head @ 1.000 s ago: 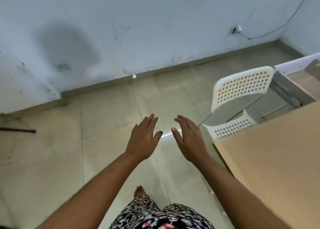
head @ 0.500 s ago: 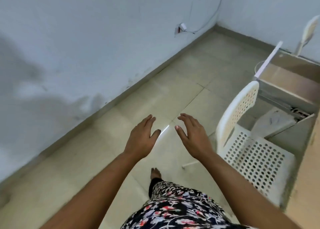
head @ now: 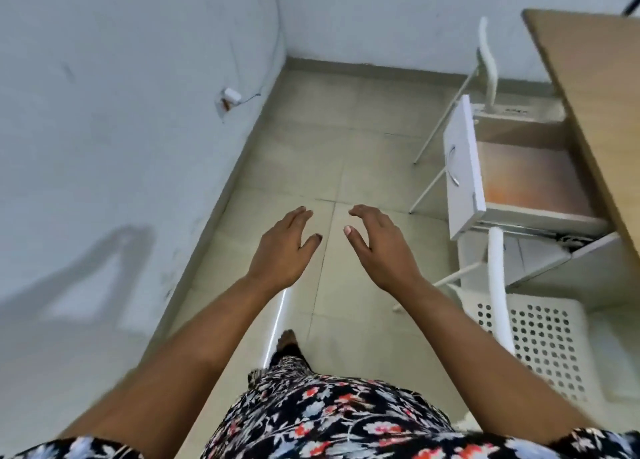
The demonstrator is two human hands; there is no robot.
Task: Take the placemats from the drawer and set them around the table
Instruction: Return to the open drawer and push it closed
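1. Head view: left hand [head: 282,250] and right hand [head: 382,247] held out over the floor [head: 311,153], fingers [head: 298,216] spread, holding nothing.
2. Drawer [head: 519,181] stands pulled open under the desk [head: 595,87], right of the hands; a flat tan-orange sheet inside is prob. the placemats, too blurred to confirm.
3. Judged handling: light, thin, flexible; pinch a short edge w/ both hands.
4. White chair [head: 530,340] sits beside the drawer.

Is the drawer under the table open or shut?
Open: the drawer is pulled out, white front away from the table, inside exposed.
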